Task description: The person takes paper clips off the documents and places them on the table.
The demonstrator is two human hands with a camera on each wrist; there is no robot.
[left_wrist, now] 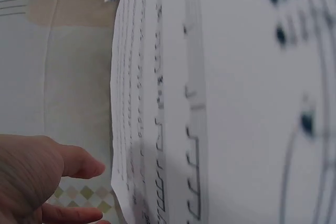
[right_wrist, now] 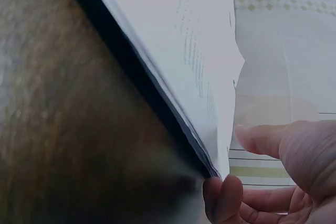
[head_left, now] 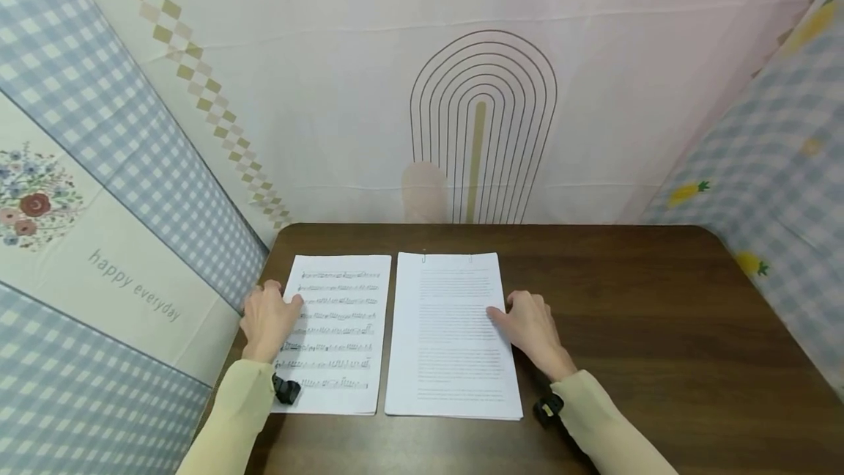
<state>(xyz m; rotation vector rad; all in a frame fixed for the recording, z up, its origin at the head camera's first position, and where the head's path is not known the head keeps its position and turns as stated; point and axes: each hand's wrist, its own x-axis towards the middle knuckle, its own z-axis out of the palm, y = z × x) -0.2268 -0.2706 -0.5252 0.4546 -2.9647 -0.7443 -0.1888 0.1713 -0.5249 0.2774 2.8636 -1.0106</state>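
A sheet of printed music [head_left: 336,321] lies on the left of the table, beside a stack of text pages [head_left: 455,336] with two thin metal clips or rings at its top. My left hand [head_left: 267,321] is at the music sheet's left edge, thumb over the margin and fingers beyond the edge. In the left wrist view its thumb and fingers are spread apart. At the stack's right edge is my right hand [head_left: 532,325]. Its fingertips [right_wrist: 223,198] touch the side of the pages, while the thumb stands apart from them, over the top page in the head view.
The dark wooden table [head_left: 646,328] extends to the right of the stack. A pale patterned cloth [head_left: 330,130] hangs behind it, with checked cloths at both sides. A narrow gap separates the music from the text pages. Each wrist wears a small black camera [head_left: 286,390].
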